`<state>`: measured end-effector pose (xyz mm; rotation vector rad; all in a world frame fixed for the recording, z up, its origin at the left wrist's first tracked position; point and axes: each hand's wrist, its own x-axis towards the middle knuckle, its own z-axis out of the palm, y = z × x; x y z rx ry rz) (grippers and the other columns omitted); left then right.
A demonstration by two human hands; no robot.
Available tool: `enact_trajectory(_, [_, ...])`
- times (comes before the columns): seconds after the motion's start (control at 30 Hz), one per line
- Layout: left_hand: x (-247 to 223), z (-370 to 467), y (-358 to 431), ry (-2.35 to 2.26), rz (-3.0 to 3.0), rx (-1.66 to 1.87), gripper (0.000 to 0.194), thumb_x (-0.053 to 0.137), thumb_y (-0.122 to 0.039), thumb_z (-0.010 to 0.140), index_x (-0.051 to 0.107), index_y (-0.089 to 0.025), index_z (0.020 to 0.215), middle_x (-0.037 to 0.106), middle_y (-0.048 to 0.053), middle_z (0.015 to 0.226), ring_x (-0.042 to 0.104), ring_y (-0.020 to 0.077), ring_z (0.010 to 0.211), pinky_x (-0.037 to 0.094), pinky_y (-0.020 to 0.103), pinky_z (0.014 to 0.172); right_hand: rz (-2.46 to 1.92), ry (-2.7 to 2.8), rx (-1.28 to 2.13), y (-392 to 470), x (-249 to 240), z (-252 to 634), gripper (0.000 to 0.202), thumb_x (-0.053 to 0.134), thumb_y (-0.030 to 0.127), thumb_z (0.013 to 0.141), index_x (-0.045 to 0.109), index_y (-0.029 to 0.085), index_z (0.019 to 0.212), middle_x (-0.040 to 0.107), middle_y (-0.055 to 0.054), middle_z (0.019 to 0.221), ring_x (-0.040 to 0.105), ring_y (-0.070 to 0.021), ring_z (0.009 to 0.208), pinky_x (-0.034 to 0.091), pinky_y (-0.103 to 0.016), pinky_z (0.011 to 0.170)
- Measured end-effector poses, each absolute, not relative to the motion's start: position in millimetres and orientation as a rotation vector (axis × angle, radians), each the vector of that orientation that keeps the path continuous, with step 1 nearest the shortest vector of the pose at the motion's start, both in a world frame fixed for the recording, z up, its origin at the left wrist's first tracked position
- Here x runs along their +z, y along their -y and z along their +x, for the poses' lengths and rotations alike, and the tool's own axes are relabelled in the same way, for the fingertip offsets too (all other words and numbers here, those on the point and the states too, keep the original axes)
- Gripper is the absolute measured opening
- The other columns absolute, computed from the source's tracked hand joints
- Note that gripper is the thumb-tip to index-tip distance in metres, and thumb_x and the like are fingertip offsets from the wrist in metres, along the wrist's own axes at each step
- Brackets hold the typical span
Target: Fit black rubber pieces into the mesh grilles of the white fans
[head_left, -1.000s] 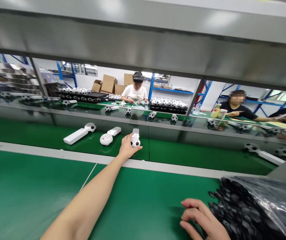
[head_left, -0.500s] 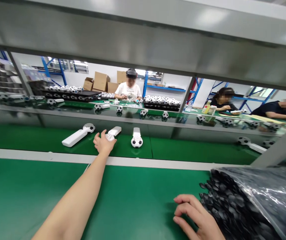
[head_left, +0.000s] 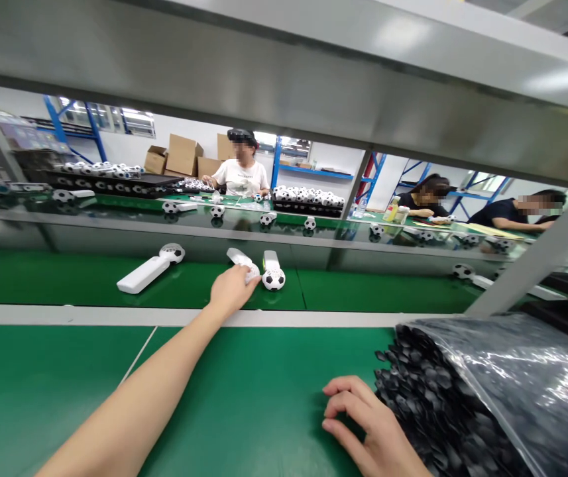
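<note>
My left hand (head_left: pixel 234 290) reaches onto the green belt (head_left: pixel 353 291) and is closed over the round head of a white handheld fan (head_left: pixel 242 260), whose handle points up and to the left. Just right of it lies another fan (head_left: pixel 274 278) with a soccer-ball pattern on its head. A third fan, with a long white handle (head_left: pixel 143 275), lies to the left. Near the front, my right hand (head_left: pixel 368 421) hovers or rests over the green tabletop (head_left: pixel 264 391), fingers loosely curled and apart, holding nothing. Beside it is a pile of small black pieces (head_left: pixel 443 391).
A clear plastic bag (head_left: pixel 522 364) lies around the black pieces. A white rail (head_left: pixel 313 319) divides tabletop and belt. A slanted post (head_left: pixel 537 252) stands at right, and a metal shelf (head_left: pixel 284 86) hangs overhead. Three people sit across the line, near trays of ball-headed fans (head_left: pixel 308 197).
My left hand has moved right with the fan, which has turned so its handle points up-left and now sits close to the neighbouring fan. My right hand keeps its curled pose. The view has shifted slightly.
</note>
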<state>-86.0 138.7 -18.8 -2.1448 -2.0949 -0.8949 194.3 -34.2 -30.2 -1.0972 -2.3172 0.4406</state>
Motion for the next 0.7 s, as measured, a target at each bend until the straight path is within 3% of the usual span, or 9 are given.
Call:
enact_trajectory(0.07, [-19.6, -68.7, -132.7, 1.917, -2.251, -0.858, 0.037, 0.044, -0.032, 0.082, 0.048, -0.023, 0.118, 0.05, 0.008, 0.118, 0.044, 0.0273, 0.111, 0.034, 0.037, 0.095, -1.099, 2.306, 0.467, 35.2, -28.9, 193.2, 0.007, 0.05, 0.016, 0.084, 0.053, 0.022, 0.082, 0.053, -0.004, 0.099, 0.054, -0.0148, 0.095, 0.045, -0.023, 0.082])
enact_trajectory(0.13, [-21.4, -59.6, -132.7, 1.808, -2.297, -0.825, 0.049, 0.042, -0.015, 0.079, 0.04, -0.025, 0.126, 0.041, 0.005, 0.131, 0.032, 0.0251, 0.122, 0.024, 0.037, 0.103, -1.088, 2.3, 0.485, 35.5, -28.3, 191.6, 0.008, 0.05, 0.015, 0.083, 0.053, 0.022, 0.082, 0.053, -0.004, 0.099, 0.053, -0.0151, 0.095, 0.045, -0.024, 0.082])
enact_trajectory(0.3, [-16.8, -73.9, -169.1, 1.775, -2.367, -0.638, 0.072, 0.035, 0.003, 0.068, 0.029, -0.025, 0.134, 0.023, 0.003, 0.144, 0.016, 0.0265, 0.131, 0.019, 0.046, 0.103, -1.021, 2.301, 0.512, 33.6, -29.2, 187.3, 0.01, 0.051, 0.011, 0.081, 0.053, 0.021, 0.082, 0.054, -0.004, 0.096, 0.054, -0.0153, 0.092, 0.046, -0.024, 0.08])
enact_trajectory(0.4, [-8.1, -85.9, -199.8, 1.778, -2.489, -0.421, 0.072, 0.04, 0.003, 0.064, 0.038, -0.03, 0.129, 0.029, 0.002, 0.141, 0.017, 0.0265, 0.131, 0.021, 0.048, 0.101, -1.011, 2.282, 0.529, 32.7, -28.8, 186.1, 0.01, 0.053, 0.011, 0.08, 0.053, 0.021, 0.083, 0.055, -0.004, 0.094, 0.054, -0.0151, 0.089, 0.046, -0.024, 0.078])
enact_trajectory(0.5, [-1.9, -85.5, -220.6, 1.8, -2.548, -0.256, 0.06, 0.045, 0.001, 0.064, 0.05, -0.029, 0.116, 0.034, 0.003, 0.139, 0.021, 0.0286, 0.129, 0.019, 0.052, 0.1, -1.006, 2.261, 0.55, 33.2, -27.2, 185.6, 0.009, 0.054, 0.012, 0.08, 0.054, 0.021, 0.082, 0.056, -0.003, 0.092, 0.054, -0.0148, 0.088, 0.046, -0.024, 0.077])
enact_trajectory(0.7, [-1.5, -64.7, -226.4, 1.793, -2.511, -0.189, 0.041, 0.044, -0.004, 0.072, 0.055, -0.027, 0.105, 0.049, 0.009, 0.124, 0.037, 0.0292, 0.118, 0.026, 0.051, 0.095, -0.978, 2.252, 0.593, 34.3, -26.6, 184.3, 0.006, 0.054, 0.014, 0.081, 0.054, 0.02, 0.081, 0.057, -0.003, 0.092, 0.053, -0.0144, 0.087, 0.044, -0.024, 0.077])
